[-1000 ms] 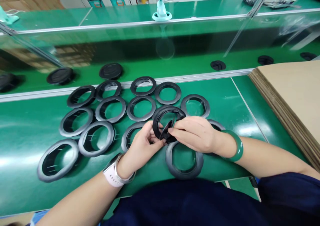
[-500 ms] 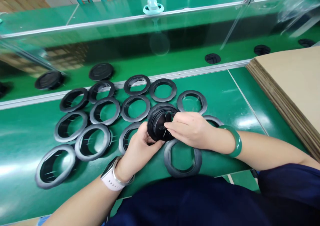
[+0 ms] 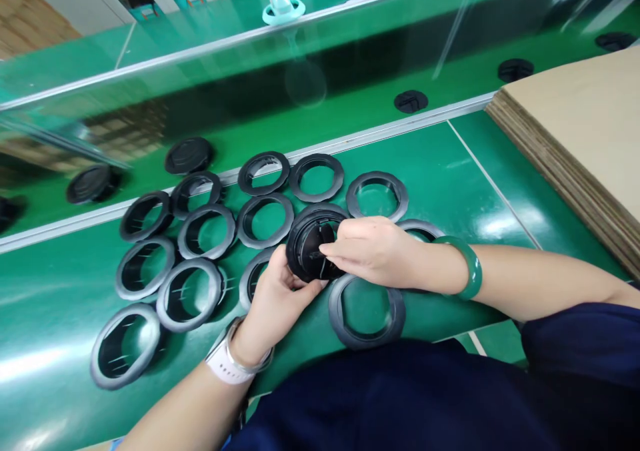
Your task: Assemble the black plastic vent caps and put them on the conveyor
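I hold a black plastic ring [image 3: 306, 243] tilted up above the green table, with a dark insert piece inside its opening. My left hand [image 3: 275, 298] grips the ring's lower left edge; it wears a white watch. My right hand [image 3: 371, 250], with a green bangle on the wrist, pinches the insert at the ring's centre. Several more grey-black rings [image 3: 200, 231] lie flat on the table to the left and behind. One ring [image 3: 367, 310] lies right under my hands.
A stack of brown cardboard sheets [image 3: 575, 131] fills the right side. A metal rail [image 3: 400, 126] separates the table from a green conveyor behind, where black round caps [image 3: 189, 155] lie. A teal fan base [image 3: 283, 10] stands far back.
The insert piece has gone from tilted at the ring's front edge to seated inside the opening. The camera view has shifted, so the scene sits lower and more to the left.
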`<state>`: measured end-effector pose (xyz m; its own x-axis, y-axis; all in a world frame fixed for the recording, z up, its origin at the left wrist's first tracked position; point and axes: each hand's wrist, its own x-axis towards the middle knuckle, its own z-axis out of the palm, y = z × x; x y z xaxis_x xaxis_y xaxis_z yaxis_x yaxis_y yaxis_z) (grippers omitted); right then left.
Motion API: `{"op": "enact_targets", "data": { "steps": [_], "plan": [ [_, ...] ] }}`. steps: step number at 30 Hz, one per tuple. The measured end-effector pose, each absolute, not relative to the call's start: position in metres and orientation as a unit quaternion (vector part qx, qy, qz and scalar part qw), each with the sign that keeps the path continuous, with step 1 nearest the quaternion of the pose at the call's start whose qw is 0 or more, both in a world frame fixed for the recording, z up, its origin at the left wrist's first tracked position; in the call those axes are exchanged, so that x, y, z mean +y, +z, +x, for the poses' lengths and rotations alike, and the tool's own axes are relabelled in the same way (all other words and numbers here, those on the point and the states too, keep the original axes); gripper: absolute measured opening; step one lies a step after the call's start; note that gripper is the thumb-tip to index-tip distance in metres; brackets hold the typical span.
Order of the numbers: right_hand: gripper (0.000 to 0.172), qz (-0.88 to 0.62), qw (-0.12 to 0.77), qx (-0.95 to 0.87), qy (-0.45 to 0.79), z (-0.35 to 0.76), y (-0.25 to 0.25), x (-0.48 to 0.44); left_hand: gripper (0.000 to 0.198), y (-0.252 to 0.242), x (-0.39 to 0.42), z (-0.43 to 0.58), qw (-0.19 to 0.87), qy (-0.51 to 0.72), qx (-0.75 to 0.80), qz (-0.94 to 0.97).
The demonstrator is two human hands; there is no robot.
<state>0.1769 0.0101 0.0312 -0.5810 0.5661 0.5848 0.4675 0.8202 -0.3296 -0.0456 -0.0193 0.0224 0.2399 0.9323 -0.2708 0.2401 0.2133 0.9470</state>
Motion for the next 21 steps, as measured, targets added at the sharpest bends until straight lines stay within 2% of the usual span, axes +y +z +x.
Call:
{"op": "enact_targets", "data": {
  "steps": [5,14,21],
  "plan": [
    [0.019,-0.300,0.356,-0.879,0.105,0.1775,0.0319,0.0097,0.063,0.0237,-0.0191,-0.0459,0.560,0.304,0.542,0.548],
    [0.026,-0.276,0.292,-0.916,-0.016,0.1779,0.0339,0.0081,0.063,0.0280,-0.0169,-0.0397,0.580,0.312,0.537,0.527],
    [0.025,-0.289,0.262,-0.921,-0.009,0.1755,0.0283,0.0099,0.063,0.0249,-0.0171,-0.0408,0.585,0.306,0.532,0.530]
  ]
}}
